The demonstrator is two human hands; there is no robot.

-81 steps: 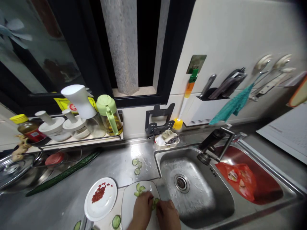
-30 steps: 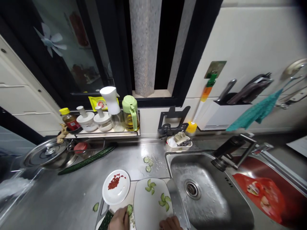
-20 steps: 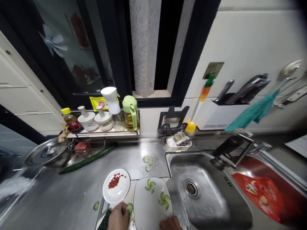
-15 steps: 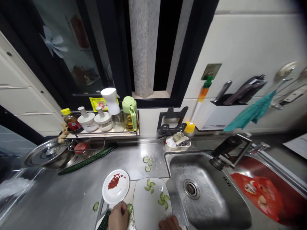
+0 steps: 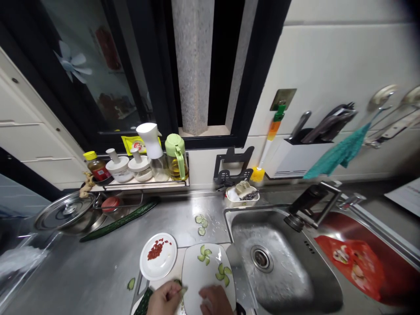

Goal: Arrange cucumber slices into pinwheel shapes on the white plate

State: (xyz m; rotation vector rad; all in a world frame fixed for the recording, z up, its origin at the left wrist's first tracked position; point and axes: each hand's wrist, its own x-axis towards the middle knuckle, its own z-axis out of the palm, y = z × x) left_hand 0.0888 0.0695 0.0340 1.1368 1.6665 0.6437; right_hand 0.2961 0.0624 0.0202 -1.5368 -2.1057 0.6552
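Note:
My left hand is closed in a pinch at the left edge of the square white plate, with a small pale-green cucumber slice at its fingertips. Over the lower part of this plate is my right hand, its fingers bent and smeared by motion. Cut cucumber pieces form two pinwheel shapes on the plate, an upper cluster and a right cluster. A dark green cucumber piece lies on the cutting board left of my left hand.
A round white plate holds red berries. Cucumber slices and a whole cucumber lie on the steel counter. The sink is at the right, with a red bag beyond. A condiment rack stands behind.
My right hand has moved left and inward over the square plate, closer to my left hand. My left hand has shifted slightly right, and a slice now shows at its fingertips.

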